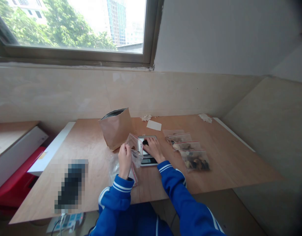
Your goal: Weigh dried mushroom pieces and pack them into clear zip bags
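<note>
My left hand (125, 157) pinches the edge of a clear zip bag (133, 141), which hangs open beside the scale with a few brownish bits in it. A small kitchen scale (149, 161) with a digital display lies in front of me. On its plate, the fingers of my right hand (154, 148) close around a dark piece (145, 142) that looks like dried mushroom. The hand partly covers the plate. More clear zip bags (114, 168) lie flat under and beside my left wrist.
An open brown paper pouch (116, 129) stands behind my left hand. Filled zip bags (197, 161) overlap to the right of the scale. A white card (154, 125) and crumpled tissue (146, 118) lie at the back. A blurred dark object (71, 185) lies left, above a power strip (74, 221).
</note>
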{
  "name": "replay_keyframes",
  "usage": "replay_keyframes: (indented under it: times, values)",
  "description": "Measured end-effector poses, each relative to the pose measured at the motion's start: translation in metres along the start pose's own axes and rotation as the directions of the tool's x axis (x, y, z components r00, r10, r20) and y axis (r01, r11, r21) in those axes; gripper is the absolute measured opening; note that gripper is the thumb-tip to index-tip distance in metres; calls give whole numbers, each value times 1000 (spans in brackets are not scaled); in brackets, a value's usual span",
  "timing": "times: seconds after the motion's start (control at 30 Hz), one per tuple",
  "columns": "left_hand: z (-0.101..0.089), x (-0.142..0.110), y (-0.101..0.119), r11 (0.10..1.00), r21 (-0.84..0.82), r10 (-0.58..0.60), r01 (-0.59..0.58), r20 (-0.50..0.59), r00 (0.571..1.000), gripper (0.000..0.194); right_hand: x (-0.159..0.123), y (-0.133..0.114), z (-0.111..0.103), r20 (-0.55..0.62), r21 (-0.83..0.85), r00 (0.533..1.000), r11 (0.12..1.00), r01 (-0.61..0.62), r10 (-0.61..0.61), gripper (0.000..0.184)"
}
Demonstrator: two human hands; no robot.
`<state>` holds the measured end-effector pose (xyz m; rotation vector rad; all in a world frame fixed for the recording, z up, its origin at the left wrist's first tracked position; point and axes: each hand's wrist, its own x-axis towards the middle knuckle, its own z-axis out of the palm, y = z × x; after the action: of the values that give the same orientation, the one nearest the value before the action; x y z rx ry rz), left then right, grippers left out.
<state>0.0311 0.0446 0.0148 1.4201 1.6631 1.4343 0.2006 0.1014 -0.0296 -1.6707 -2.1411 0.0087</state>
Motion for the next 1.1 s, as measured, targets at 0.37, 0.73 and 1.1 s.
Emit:
replay_keyframes:
  times: [0.37,0.73,1.1]
  values:
    - [4,2,-1,1000,2,-8,8,2,1000,25,26,-10,-15,-187,743,864,642,-187,468,37]
    - [12,-8,4,998,-58,6,-4,26,1000,25,34,-72,-65,328,803,913,437,-404,242,38]
    - [8,-14,4,991,-131,-32,28,-22,999,31,22,-69,-63,283,560,957,799,-218,63,48]
